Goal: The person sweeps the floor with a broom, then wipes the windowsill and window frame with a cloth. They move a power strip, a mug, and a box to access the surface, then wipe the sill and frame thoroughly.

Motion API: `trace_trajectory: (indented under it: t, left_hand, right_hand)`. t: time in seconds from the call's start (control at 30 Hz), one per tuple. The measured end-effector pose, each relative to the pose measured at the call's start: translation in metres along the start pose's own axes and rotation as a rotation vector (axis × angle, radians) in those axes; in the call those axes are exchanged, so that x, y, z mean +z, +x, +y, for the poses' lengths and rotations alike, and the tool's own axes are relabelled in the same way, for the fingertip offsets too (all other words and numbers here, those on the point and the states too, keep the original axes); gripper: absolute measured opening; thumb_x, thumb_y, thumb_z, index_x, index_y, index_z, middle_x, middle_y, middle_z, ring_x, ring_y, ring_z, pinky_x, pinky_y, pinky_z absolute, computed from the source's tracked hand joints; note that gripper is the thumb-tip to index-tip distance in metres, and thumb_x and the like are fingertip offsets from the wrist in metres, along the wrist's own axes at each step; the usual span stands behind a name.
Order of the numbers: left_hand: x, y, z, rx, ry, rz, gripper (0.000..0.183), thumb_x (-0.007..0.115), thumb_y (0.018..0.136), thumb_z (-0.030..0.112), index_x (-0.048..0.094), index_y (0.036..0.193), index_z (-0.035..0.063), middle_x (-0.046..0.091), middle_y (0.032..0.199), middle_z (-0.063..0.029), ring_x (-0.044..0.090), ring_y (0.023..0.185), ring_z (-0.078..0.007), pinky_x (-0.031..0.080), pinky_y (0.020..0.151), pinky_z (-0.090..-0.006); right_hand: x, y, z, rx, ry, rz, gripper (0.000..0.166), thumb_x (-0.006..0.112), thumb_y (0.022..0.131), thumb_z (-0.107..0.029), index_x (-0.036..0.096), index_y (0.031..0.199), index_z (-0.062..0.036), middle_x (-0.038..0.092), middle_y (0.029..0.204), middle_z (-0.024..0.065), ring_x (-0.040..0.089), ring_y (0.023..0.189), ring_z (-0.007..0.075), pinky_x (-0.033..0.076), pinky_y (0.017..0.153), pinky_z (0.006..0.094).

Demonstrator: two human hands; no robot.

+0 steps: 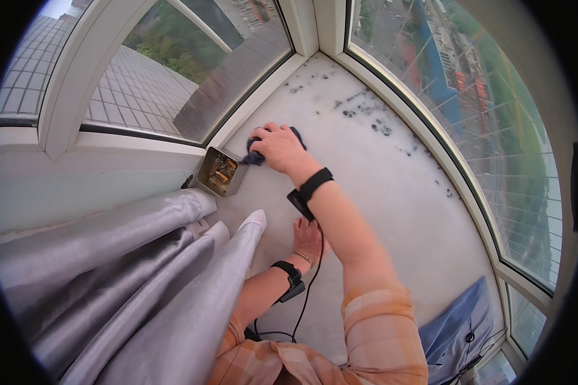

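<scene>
A dark blue cloth (256,157) is bunched under my right hand (280,147), which presses it on the white marble-like window sill (380,226). Just left of the cloth stands a square metal tin (243,174) with cigarette butts and ash inside. Dark spots (380,126) mark the sill along the right window frame and into the far corner. My left hand (308,237) rests on the sill closer to my body, its fingers partly hidden by the device on my right wrist. Nothing shows in the left hand.
Silver-grey curtains (173,298) hang at the left, their lower ends near the tin. A black cable (313,284) runs from my right wrist band (316,184) towards my body. Blue fabric (457,313) with dark cords lies at the lower right. Window frames (414,139) border the sill.
</scene>
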State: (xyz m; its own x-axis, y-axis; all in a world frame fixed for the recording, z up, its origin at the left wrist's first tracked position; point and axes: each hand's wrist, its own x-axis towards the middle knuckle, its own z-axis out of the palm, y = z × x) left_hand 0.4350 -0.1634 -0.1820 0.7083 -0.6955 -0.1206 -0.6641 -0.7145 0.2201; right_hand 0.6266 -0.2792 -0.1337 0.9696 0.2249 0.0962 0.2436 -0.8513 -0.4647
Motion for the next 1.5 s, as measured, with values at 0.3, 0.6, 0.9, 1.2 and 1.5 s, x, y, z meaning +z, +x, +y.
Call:
trace_trajectory:
  t: [0.3, 0.6, 0.9, 1.2, 1.5]
  left_hand:
    - [-0.019, 0.011, 0.01, -0.013, -0.064, 0.231, 0.062, 0.064, 0.081, 0.026, 0.042, 0.137, 0.0086, 0.052, 0.114, -0.0054, 0.049, 0.101, -0.0235, 0.035, 0.087, -0.0412]
    - [-0.019, 0.011, 0.012, -0.006, -0.079, 0.217, 0.063, 0.066, 0.079, 0.021, 0.042, 0.136, 0.0089, 0.052, 0.115, -0.0082, 0.048, 0.104, -0.0271, 0.034, 0.09, -0.043]
    - [-0.018, 0.015, 0.012, -0.013, -0.026, 0.209, 0.063, 0.066, 0.08, 0.028, 0.044, 0.136, 0.0091, 0.052, 0.113, -0.0058, 0.049, 0.102, -0.0247, 0.034, 0.087, -0.0416]
    - [-0.015, 0.012, 0.009, -0.005, -0.019, 0.181, 0.065, 0.065, 0.081, 0.027, 0.041, 0.139, 0.0092, 0.051, 0.117, -0.0045, 0.048, 0.104, -0.0237, 0.034, 0.09, -0.0418]
    - [-0.022, 0.01, 0.009, 0.012, -0.011, 0.17, 0.063, 0.063, 0.081, 0.024, 0.042, 0.138, 0.0076, 0.052, 0.117, -0.0054, 0.049, 0.104, -0.0244, 0.034, 0.09, -0.0423]
  right_hand:
    - [-0.069, -0.098, 0.065, 0.225, 0.454, 0.246, 0.035, 0.052, 0.067, 0.002, 0.073, 0.089, -0.0152, 0.065, 0.109, 0.0044, 0.057, 0.103, 0.0292, 0.049, 0.088, 0.0369]
    - [-0.047, -0.072, 0.102, 0.432, -0.123, 0.47, 0.042, 0.067, 0.072, -0.013, 0.066, 0.112, -0.025, 0.056, 0.128, -0.0012, 0.047, 0.12, 0.0287, 0.043, 0.097, 0.0405]
    - [-0.039, -0.141, 0.055, 0.194, 0.423, 0.144, 0.032, 0.065, 0.067, -0.005, 0.071, 0.095, -0.0182, 0.064, 0.11, 0.0032, 0.055, 0.106, 0.0287, 0.047, 0.092, 0.037]
    - [-0.036, -0.033, 0.14, 0.626, -0.106, 0.528, 0.057, 0.065, 0.085, -0.023, 0.046, 0.138, -0.0159, 0.04, 0.145, 0.0163, 0.036, 0.133, 0.0362, 0.029, 0.11, 0.0484]
    - [-0.019, -0.005, 0.08, 0.228, -0.015, 0.275, 0.037, 0.064, 0.078, -0.014, 0.066, 0.114, -0.0222, 0.052, 0.134, -0.0007, 0.036, 0.133, 0.0229, 0.026, 0.11, 0.0514]
